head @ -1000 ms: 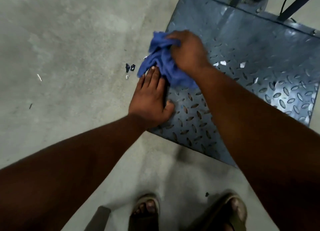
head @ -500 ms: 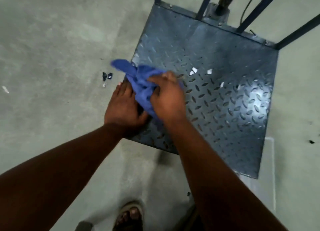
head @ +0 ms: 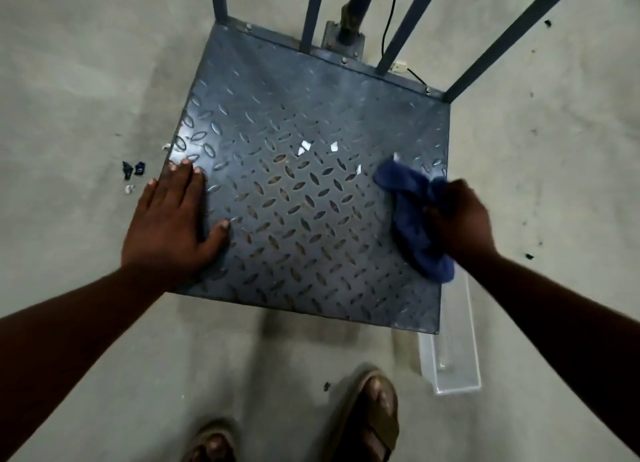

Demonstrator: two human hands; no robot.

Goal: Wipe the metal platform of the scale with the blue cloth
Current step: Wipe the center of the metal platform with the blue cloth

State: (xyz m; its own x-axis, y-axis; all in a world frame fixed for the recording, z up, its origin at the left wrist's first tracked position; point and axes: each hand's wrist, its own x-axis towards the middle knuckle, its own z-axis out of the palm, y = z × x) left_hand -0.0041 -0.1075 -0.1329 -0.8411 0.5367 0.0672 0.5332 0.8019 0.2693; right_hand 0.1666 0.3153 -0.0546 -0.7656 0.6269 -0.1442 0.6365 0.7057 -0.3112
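The scale's metal platform (head: 304,122) is a dark grey diamond-tread plate lying on the concrete floor. My right hand (head: 460,219) grips the bunched blue cloth (head: 412,215) at the platform's right edge, and the cloth lies pressed on the plate. My left hand (head: 169,222) rests flat on the platform's left edge, fingers straight and spread. A few small white scraps (head: 304,147) lie on the middle of the plate.
Blue metal rails (head: 408,21) and a post rise from the platform's far edge. A clear plastic tray (head: 453,368) lies on the floor by the near right corner. Small dark and white bits (head: 133,170) lie left of the platform. My sandalled feet (head: 374,413) stand just in front.
My right hand has swept the cloth from the platform's left side across to its right edge. My left hand stays flat on the left edge. The view has shifted to show the whole platform.
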